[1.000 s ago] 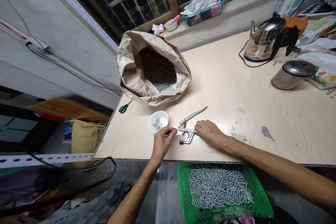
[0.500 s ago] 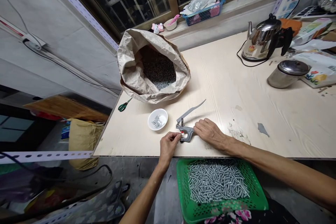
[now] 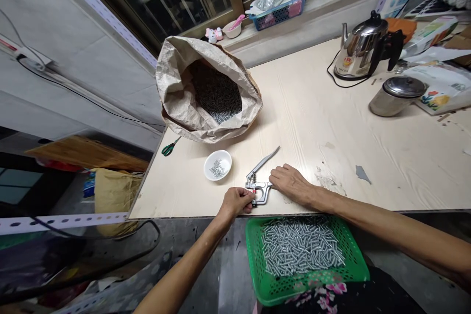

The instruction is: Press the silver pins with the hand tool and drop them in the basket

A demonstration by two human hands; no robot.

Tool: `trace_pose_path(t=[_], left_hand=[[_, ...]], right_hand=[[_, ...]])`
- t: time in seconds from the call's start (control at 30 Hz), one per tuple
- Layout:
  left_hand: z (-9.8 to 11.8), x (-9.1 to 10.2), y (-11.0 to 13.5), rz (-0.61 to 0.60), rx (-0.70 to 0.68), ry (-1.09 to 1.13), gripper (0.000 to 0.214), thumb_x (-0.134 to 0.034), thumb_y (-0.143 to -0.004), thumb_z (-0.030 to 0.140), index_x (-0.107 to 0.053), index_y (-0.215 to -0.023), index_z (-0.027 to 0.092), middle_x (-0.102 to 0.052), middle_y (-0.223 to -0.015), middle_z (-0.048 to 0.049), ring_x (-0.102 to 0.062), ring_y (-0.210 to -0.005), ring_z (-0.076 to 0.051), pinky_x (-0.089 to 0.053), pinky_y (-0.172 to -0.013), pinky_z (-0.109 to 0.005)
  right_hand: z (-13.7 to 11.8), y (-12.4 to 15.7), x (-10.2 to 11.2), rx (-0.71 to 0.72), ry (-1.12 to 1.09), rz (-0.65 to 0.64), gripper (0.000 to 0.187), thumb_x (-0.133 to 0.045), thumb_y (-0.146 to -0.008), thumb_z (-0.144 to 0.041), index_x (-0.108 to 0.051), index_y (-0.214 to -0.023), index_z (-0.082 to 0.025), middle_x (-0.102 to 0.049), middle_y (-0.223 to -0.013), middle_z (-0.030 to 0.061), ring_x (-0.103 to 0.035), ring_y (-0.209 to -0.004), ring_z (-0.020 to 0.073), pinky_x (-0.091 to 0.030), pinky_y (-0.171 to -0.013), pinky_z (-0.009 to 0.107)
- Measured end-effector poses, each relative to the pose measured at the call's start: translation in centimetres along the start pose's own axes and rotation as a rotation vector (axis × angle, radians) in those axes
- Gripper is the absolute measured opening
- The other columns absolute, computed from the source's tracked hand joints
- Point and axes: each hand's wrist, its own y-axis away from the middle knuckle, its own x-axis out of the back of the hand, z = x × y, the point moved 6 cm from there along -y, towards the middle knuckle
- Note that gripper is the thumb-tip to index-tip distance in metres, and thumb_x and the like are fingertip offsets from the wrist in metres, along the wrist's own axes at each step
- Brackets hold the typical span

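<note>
Two hands on one tool. Left hand (image 3: 235, 202) has its fingers drawn tight together right at the head of the hand press (image 3: 259, 188). Whatever small piece may sit in that pinch is hidden, can't tell. Right hand (image 3: 290, 184) lies palm down just right of the pinch, its fingers curled over the press's lower arm and pinning it to the table (image 3: 331, 122). The lever (image 3: 267, 159) angles up and away from both grips, free, so the mouth looks open.

The press lies near the table edge, between the two hands. Up-left of the pinch is a white bowl (image 3: 218, 165) with a few small metal pieces. Farther beyond the pinch is an open sack (image 3: 206, 93) of the same. Below both grips, off the edge, is a green basket (image 3: 253, 255) full of silvery pins.

To do it well, probably:
- Hold the right hand's weight flat on the lower arm so the base can't rock.
- Seat the piece square in the mouth.
- Pull the left fingertips clear of the head before any lever pressure.
- Mind the edge, as anything dropped rolls off.
</note>
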Motion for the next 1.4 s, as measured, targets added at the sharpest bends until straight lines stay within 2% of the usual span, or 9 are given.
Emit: trace_pose_path(t=[0.13, 0.27, 0.4, 0.8, 0.9, 1.0, 1.1, 1.23, 1.4], left_hand=[[-0.3, -0.4, 0.8, -0.049, 0.064, -0.018, 0.02, -0.074, -0.062, 0.029, -0.066, -0.062, 0.012, -0.058, -0.042, 0.0023, -0.055, -0.042, -0.01, -0.046, -0.048, -0.021], [-0.2, -0.5, 1.3, -0.046, 0.053, -0.016, 0.018, -0.074, -0.063, 0.027, -0.065, -0.06, 0.012, -0.058, -0.042, 0.0024, -0.054, -0.041, -0.009, -0.043, -0.047, -0.02], [-0.1, -0.4, 1.6, -0.002, 0.043, -0.003, 0.015, -0.072, -0.064, 0.024, -0.065, -0.06, 0.012, -0.057, -0.043, 0.0032, -0.053, -0.041, -0.009, -0.042, -0.047, -0.02], [-0.4, -0.4, 1.9, -0.004, 0.043, -0.079, 0.019, -0.069, -0.07, 0.029, -0.062, -0.062, 0.013, -0.057, -0.046, 0.0031, -0.054, -0.045, -0.011, -0.044, -0.052, -0.024], [0.7, -0.1, 2.8, 0.152, -0.16, -0.34, 0.019, -0.061, -0.078, 0.031, -0.062, -0.069, 0.014, -0.061, -0.061, -0.0016, -0.059, -0.058, -0.016, -0.047, -0.058, -0.029], [3.6, -1.1, 4.1, 0.336, -0.566, -0.64, 0.017, -0.059, -0.083, 0.03, -0.062, -0.091, 0.016, -0.064, -0.094, -0.0084, -0.06, -0.09, -0.023, -0.049, -0.076, -0.036], [6.1, -3.5, 3.8, 0.271, -0.849, -0.822, 0.042, -0.065, -0.08, 0.028, -0.051, -0.118, 0.019, -0.055, -0.124, -0.0116, -0.049, -0.115, -0.027, -0.046, -0.092, -0.044], [8.0, -5.4, 1.4, 0.089, -0.914, -0.998, 0.064, -0.068, -0.079, 0.03, -0.037, -0.133, 0.015, -0.051, -0.129, -0.0147, -0.048, -0.114, -0.028, -0.044, -0.094, -0.045], [8.4, -6.0, 0.8, 0.082, -0.886, -1.077, 0.043, -0.061, -0.084, 0.031, -0.048, -0.122, 0.013, -0.058, -0.111, -0.0118, -0.05, -0.103, -0.026, -0.046, -0.086, -0.04]], right_hand=[[0.5, 0.2, 1.1, -0.037, -0.117, -0.092, 0.016, -0.058, -0.087, -0.036, -0.058, -0.091, -0.019, -0.059, -0.094, 0.0052, -0.048, -0.088, 0.0207, -0.033, -0.074, 0.034], [2.9, -0.2, 2.5, -0.067, -0.172, -0.092, 0.081, -0.072, -0.065, -0.06, -0.046, -0.129, -0.018, -0.044, -0.134, 0.0177, -0.038, -0.12, 0.0337, -0.036, -0.089, 0.045], [4.8, -0.9, 1.9, -0.026, -0.183, -0.213, 0.102, -0.073, -0.055, -0.067, -0.039, -0.137, -0.018, -0.039, -0.139, 0.0196, -0.028, -0.128, 0.0403, -0.032, -0.095, 0.053], [4.3, -1.7, 2.5, -0.059, -0.151, -0.211, 0.083, -0.081, -0.051, -0.057, -0.053, -0.117, -0.014, -0.056, -0.108, 0.0122, -0.045, -0.097, 0.028, -0.04, -0.079, 0.039], [4.1, -1.5, 2.5, -0.073, -0.153, -0.212, 0.07, -0.083, -0.052, -0.051, -0.058, -0.107, -0.015, -0.056, -0.102, 0.0107, -0.044, -0.091, 0.0256, -0.04, -0.073, 0.036], [3.8, -1.3, 2.4, -0.099, -0.169, -0.22, 0.06, -0.082, -0.057, -0.046, -0.059, -0.104, -0.016, -0.054, -0.1, 0.0102, -0.044, -0.089, 0.0245, -0.04, -0.069, 0.033], [3.5, -0.9, 2.4, -0.11, -0.175, -0.217, 0.059, -0.082, -0.06, -0.041, -0.058, -0.106, -0.015, -0.053, -0.1, 0.0106, -0.044, -0.091, 0.0251, -0.042, -0.072, 0.035], [3.6, -0.4, 3.1, -0.125, -0.215, -0.208, 0.064, -0.084, -0.058, -0.04, -0.055, -0.108, -0.013, -0.053, -0.101, 0.011, -0.046, -0.092, 0.0244, -0.043, -0.075, 0.035], [3.7, -0.2, 3.1, -0.135, -0.164, -0.171, 0.031, -0.075, -0.073, -0.03, -0.059, -0.095, -0.015, -0.057, -0.093, 0.0084, -0.048, -0.084, 0.0208, -0.04, -0.071, 0.032]])
